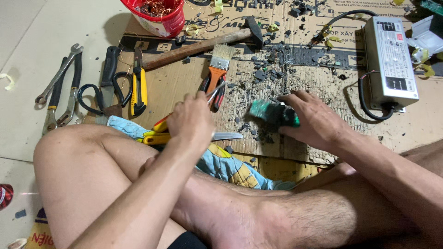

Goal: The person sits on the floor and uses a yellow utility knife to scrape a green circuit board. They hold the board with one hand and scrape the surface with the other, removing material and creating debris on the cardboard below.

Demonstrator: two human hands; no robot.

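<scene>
Two hands work at the middle of the frame, over a sheet of cardboard [184, 87] strewn with dark crumbs. The right hand [314, 117], right of centre, is pressed down over a small green and black part [272, 114] — fingers curled over its far side, pinning it to the cardboard. The left hand [190, 121], just left of centre, is closed around a slim metal tool [216, 92] whose tip points up and right, toward the orange-handled paintbrush [218, 69]; whether it is pliers or tweezers cannot be told.

By the look of it, the person is breaking down the part, with the tool about to be brought across to it. That move would call for a steady hold with the right hand and a careful aim at an exposed edge.

Around them lie a hammer [198, 46] above, a yellow utility knife [138, 87] and scissors [104, 94] at left, and a grey power supply box [390, 60] at upper right.
</scene>
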